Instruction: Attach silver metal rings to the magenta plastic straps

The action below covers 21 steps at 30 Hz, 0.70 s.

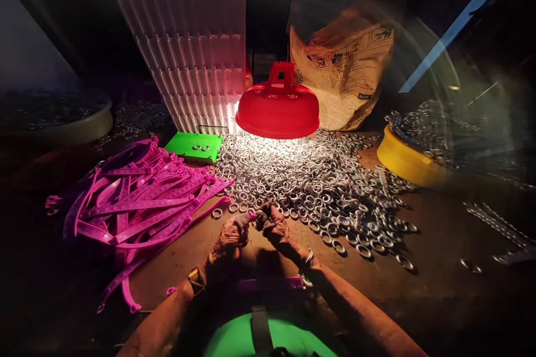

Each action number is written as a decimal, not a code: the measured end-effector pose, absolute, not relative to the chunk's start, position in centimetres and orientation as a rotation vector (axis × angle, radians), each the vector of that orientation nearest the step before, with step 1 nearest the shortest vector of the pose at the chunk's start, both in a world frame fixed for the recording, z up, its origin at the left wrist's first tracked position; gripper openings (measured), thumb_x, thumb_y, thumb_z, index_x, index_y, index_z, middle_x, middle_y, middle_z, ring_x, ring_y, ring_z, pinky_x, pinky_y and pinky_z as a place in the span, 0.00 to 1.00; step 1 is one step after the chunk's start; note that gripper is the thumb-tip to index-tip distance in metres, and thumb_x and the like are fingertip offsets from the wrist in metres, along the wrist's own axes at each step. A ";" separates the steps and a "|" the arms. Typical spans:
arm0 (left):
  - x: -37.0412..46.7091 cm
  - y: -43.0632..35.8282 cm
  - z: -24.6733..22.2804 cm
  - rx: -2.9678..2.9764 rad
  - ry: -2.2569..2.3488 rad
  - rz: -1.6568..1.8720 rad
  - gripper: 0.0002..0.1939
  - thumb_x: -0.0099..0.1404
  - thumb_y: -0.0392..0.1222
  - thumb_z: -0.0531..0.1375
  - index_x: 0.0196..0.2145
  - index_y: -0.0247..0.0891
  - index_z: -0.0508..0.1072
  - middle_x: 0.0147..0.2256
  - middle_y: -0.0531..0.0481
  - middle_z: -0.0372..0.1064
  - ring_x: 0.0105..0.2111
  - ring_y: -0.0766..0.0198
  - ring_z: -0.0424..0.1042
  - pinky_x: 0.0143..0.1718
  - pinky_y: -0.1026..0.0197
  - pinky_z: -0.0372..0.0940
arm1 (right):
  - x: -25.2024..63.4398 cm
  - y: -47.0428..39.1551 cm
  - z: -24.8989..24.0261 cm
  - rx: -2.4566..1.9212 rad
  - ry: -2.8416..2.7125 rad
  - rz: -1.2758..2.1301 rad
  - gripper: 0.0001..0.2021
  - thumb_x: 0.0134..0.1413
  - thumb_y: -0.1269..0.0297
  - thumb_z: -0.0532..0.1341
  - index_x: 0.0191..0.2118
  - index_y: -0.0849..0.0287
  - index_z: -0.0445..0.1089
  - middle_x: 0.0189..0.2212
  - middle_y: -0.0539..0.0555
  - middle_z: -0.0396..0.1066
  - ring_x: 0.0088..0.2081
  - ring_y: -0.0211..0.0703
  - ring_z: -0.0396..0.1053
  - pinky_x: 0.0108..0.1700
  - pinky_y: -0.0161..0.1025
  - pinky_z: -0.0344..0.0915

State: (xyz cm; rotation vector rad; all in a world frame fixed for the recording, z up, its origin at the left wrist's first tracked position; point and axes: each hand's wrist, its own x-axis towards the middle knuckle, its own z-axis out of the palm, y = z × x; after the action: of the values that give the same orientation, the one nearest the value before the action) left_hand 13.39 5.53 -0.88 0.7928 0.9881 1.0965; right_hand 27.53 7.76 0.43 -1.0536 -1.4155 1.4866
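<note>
My left hand (231, 239) is closed in a pinch, and a small bright pink tip (251, 215) of a strap pokes out between its fingers. Close beside it, almost meeting at the fingertips, is my right hand (281, 232), its fingers bent together and dark coverings on some of them. Whatever lies inside the right fingers is hidden. Just beyond both hands spreads a large heap of metal rings (293, 178). To the left is a tangled pile of pink straps (142, 206). Another pink strap (272, 283) lies across near my body.
A red lamp (277, 103) hangs low over the rings. A green perforated block (194, 146) with two rings on it stands before a ribbed translucent panel (196, 56). A yellow tub (412, 159) is at right, a crumpled printed bag (343, 75) behind, a pale basin (79, 122) left.
</note>
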 end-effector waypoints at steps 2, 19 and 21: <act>13.7 5.3 -0.4 0.749 0.979 1.066 0.18 0.54 0.53 0.61 0.26 0.38 0.58 0.20 0.60 0.41 0.19 0.73 0.39 0.20 0.64 0.39 | 27.5 7.4 0.7 -1.054 -1.479 1.411 0.09 0.54 0.59 0.53 0.40 0.55 0.63 0.27 0.50 0.60 0.25 0.37 0.50 0.25 0.35 0.54; 14.9 3.3 0.7 0.974 1.161 0.916 0.15 0.53 0.52 0.58 0.24 0.35 0.66 0.16 0.59 0.49 0.17 0.74 0.44 0.19 0.66 0.40 | 29.4 6.5 0.1 -1.193 -1.475 1.619 0.08 0.47 0.64 0.57 0.28 0.56 0.54 0.20 0.45 0.54 0.19 0.31 0.50 0.17 0.28 0.49; 15.0 3.4 0.6 1.034 1.215 0.892 0.14 0.53 0.50 0.57 0.23 0.34 0.67 0.16 0.57 0.53 0.17 0.74 0.48 0.19 0.67 0.43 | 29.5 6.5 -0.6 -1.225 -1.503 1.636 0.05 0.47 0.65 0.55 0.30 0.57 0.56 0.19 0.44 0.56 0.18 0.31 0.52 0.16 0.28 0.48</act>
State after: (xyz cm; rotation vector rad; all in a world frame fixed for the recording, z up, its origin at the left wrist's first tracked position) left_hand 14.95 3.36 0.61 1.0345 1.2154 0.8922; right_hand 29.54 6.49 -0.59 -1.2250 -1.5033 1.6361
